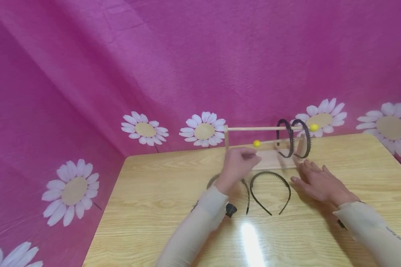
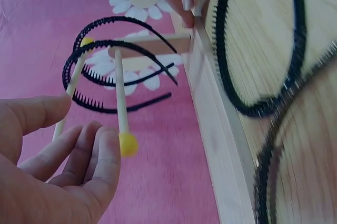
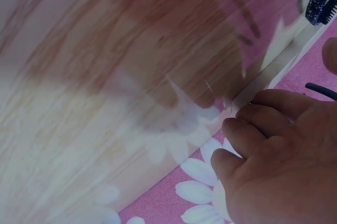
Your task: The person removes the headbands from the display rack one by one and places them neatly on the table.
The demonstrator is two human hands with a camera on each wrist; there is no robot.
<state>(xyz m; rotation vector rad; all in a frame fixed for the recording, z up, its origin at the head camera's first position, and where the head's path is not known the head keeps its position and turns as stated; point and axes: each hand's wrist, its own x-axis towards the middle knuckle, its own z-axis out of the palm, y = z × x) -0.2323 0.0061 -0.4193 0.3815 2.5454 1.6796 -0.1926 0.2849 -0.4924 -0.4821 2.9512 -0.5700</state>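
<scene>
Across the lower frame, a counter (image 1: 137, 222) bears a wooden rack (image 1: 274, 159) right of centre. At its right end, the right hand (image 1: 322, 185) has fingers spread; the left hand (image 1: 238, 163), at its left half, has fingers loosely bent, thumb apart. Two black headbands (image 1: 309, 141) hang at its right; loose headbands (image 1: 270, 172) lie below.

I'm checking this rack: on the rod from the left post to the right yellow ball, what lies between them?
Two dark headbands hang on the rod, nearer the yellow ball, as the head view shows.
</scene>
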